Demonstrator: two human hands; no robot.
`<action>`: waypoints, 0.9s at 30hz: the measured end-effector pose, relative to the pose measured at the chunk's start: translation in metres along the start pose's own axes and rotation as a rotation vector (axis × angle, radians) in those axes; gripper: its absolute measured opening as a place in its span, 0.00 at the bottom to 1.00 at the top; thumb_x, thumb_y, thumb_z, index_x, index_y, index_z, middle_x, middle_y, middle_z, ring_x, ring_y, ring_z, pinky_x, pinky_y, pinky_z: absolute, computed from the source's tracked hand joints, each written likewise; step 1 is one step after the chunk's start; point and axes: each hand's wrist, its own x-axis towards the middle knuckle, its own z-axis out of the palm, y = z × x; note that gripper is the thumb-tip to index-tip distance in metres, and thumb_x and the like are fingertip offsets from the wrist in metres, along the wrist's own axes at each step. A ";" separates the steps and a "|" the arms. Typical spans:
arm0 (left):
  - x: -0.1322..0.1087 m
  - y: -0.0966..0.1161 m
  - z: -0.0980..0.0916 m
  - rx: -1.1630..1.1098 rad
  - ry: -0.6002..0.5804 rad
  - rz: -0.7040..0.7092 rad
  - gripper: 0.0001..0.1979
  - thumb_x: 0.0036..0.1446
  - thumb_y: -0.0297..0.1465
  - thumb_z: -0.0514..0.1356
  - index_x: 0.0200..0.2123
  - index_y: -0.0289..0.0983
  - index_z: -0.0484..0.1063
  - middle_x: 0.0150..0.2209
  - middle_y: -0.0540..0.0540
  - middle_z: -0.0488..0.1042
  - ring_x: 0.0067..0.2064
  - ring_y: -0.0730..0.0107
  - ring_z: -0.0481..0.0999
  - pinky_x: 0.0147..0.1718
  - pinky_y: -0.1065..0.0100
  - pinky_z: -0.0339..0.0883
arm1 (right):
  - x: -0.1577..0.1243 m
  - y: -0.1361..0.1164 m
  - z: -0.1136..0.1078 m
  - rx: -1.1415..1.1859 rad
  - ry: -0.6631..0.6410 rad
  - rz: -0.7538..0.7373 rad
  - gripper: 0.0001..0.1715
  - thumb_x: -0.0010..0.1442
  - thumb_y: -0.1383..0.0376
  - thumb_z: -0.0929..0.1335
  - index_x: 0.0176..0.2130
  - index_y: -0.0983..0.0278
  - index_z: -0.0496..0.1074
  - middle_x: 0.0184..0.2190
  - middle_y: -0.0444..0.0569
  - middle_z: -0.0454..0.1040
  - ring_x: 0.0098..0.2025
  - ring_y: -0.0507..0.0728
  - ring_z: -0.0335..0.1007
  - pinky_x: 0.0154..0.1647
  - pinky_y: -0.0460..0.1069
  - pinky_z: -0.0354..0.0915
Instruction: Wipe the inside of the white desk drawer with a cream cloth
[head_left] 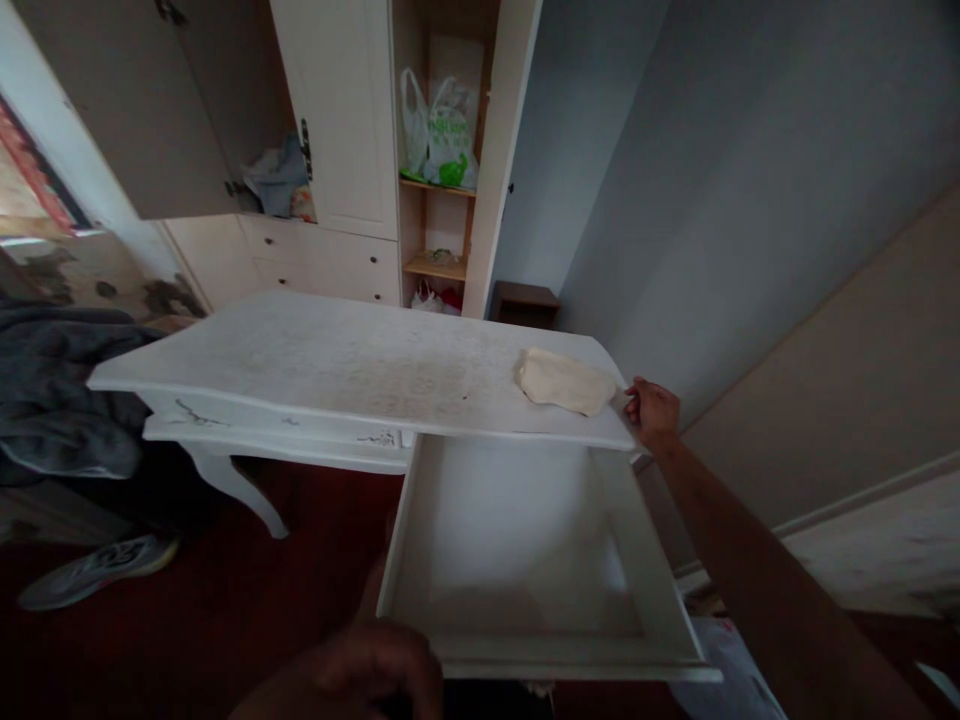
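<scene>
A white desk (pixel 337 350) with a scuffed, stained top stands before me. Its right-hand drawer (pixel 517 540) is pulled far out toward me, and no items show inside it. At the right end of the desk, my right hand (pixel 654 410) has its fingers curled against the tabletop's edge. Close to that hand, a folded cream cloth (pixel 566 382) lies on the desktop. Low in the view, my left hand (pixel 360 670) is dark and blurred beside the drawer's front left corner. Its fingers look bent, but their grip is unclear.
Behind the desk stands a white wardrobe (pixel 349 120) with open doors and plastic bags (pixel 450 140) on a shelf. Grey clothing (pixel 67 380) is heaped at the left, above a shoe (pixel 101 572) on the red floor. A grey wall (pixel 750 180) rises at the right.
</scene>
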 end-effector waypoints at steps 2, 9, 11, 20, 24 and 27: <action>0.032 0.005 -0.017 -0.290 -0.138 -0.033 0.27 0.61 0.56 0.54 0.31 0.39 0.77 0.22 0.47 0.70 0.25 0.65 0.71 0.24 0.66 0.71 | -0.002 -0.001 0.001 -0.011 -0.006 -0.008 0.21 0.55 0.54 0.72 0.20 0.63 0.70 0.08 0.38 0.62 0.09 0.46 0.53 0.09 0.41 0.50; 0.177 -0.009 -0.045 -0.387 0.082 -0.192 0.15 0.50 0.42 0.68 0.32 0.36 0.76 0.30 0.46 0.78 0.30 0.70 0.73 0.30 0.69 0.65 | -0.004 -0.002 0.001 -0.067 -0.032 -0.028 0.21 0.53 0.51 0.72 0.20 0.63 0.70 0.09 0.39 0.63 0.10 0.46 0.53 0.10 0.42 0.50; 0.206 -0.024 -0.045 -0.226 0.078 -0.146 0.15 0.48 0.42 0.66 0.32 0.37 0.75 0.31 0.47 0.78 0.32 0.67 0.74 0.31 0.68 0.65 | -0.002 -0.001 0.000 -0.085 -0.040 -0.038 0.22 0.52 0.50 0.71 0.20 0.64 0.71 0.09 0.39 0.63 0.10 0.47 0.54 0.10 0.42 0.51; 0.269 -0.084 -0.048 0.452 0.089 -0.104 0.07 0.49 0.32 0.58 0.31 0.40 0.75 0.32 0.47 0.79 0.34 0.63 0.76 0.36 0.64 0.65 | -0.002 0.000 -0.001 -0.232 -0.105 -0.174 0.26 0.53 0.43 0.68 0.22 0.63 0.72 0.12 0.40 0.63 0.14 0.49 0.55 0.15 0.46 0.53; 0.276 -0.093 -0.049 0.460 0.104 -0.151 0.09 0.50 0.33 0.57 0.32 0.40 0.76 0.31 0.46 0.80 0.36 0.61 0.78 0.34 0.66 0.65 | 0.000 -0.015 0.003 -0.356 -0.112 -0.349 0.24 0.56 0.46 0.68 0.23 0.62 0.73 0.16 0.41 0.65 0.21 0.52 0.61 0.24 0.47 0.60; 0.278 -0.093 -0.048 0.463 0.133 -0.156 0.09 0.51 0.33 0.55 0.31 0.40 0.75 0.28 0.46 0.79 0.34 0.60 0.78 0.33 0.66 0.65 | 0.014 -0.030 0.017 -0.470 -0.201 -0.554 0.22 0.58 0.46 0.67 0.32 0.62 0.76 0.27 0.48 0.75 0.31 0.57 0.71 0.38 0.52 0.69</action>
